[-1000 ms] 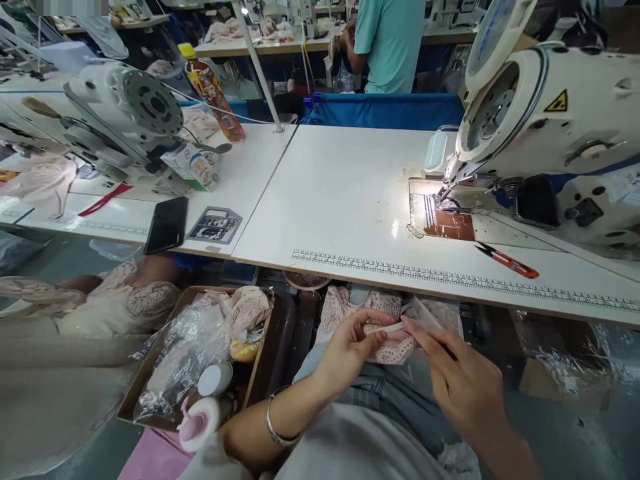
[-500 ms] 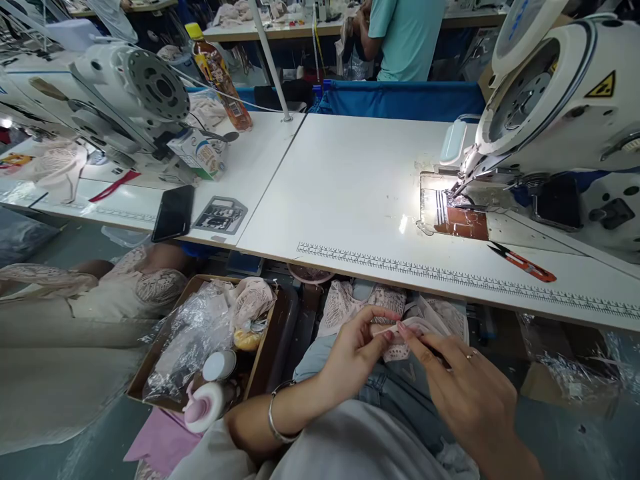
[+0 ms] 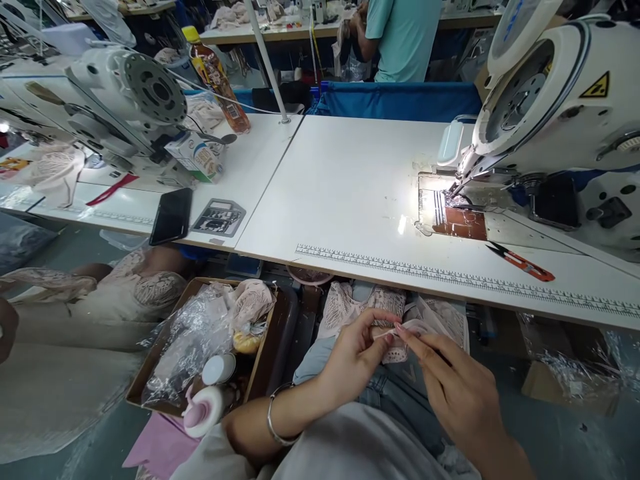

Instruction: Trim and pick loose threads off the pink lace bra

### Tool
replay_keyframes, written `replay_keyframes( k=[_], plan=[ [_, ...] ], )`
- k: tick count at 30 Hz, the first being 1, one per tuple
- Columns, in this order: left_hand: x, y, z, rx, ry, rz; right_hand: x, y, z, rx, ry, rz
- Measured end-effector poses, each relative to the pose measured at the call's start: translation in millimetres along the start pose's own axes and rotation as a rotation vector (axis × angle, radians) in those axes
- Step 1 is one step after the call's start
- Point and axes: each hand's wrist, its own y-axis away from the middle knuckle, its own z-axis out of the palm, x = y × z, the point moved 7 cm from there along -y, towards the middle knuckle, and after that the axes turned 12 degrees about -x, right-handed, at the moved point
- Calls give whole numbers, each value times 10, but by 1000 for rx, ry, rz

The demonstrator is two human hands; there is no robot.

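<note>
Both hands work over my lap, below the front edge of the white sewing table (image 3: 350, 180). My left hand (image 3: 357, 353) pinches a thin pale strip (image 3: 387, 333) lying against a piece of pink lace fabric (image 3: 395, 313). My right hand (image 3: 453, 383) pinches the same strip from the right, fingertips almost meeting the left ones. More pink lace lies under the hands on my jeans. A silver bracelet circles my left wrist.
A sewing machine (image 3: 555, 113) stands at the right with its lit needle plate (image 3: 447, 213); red thread snips (image 3: 520, 261) lie near it. A cardboard box (image 3: 205, 340) of lace and plastic bags sits left of my lap. A phone (image 3: 171, 215), a second machine (image 3: 125, 100) and a person in a teal shirt (image 3: 403, 40) are beyond.
The hands have stayed in the lap, fingers shifting slightly along the strip. The view has tilted a little; nothing on the table has moved.
</note>
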Motion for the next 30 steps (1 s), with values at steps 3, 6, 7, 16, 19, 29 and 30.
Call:
replay_keyframes(
  k=[3, 6, 7, 16, 19, 29, 30],
  plan=[
    [41, -12, 0, 2, 3, 4, 43, 26, 39, 2, -82, 22],
    [72, -25, 11, -9, 34, -14, 30, 29, 28, 17, -38, 14],
    [80, -26, 12, -9, 42, -21, 21, 24, 20, 19, -19, 11],
    [88, -17, -6, 15, 52, -50, -51, -39, -47, 28, 129, -9],
    [88, -20, -4, 11, 57, -52, -74, -56, -66, 29, 144, -18],
    [75, -18, -13, 15, 44, -66, -59, -50, -46, 28, 166, -24],
    [74, -20, -14, 12, 44, -67, -51, -50, -39, 22, 149, -21]
  ],
)
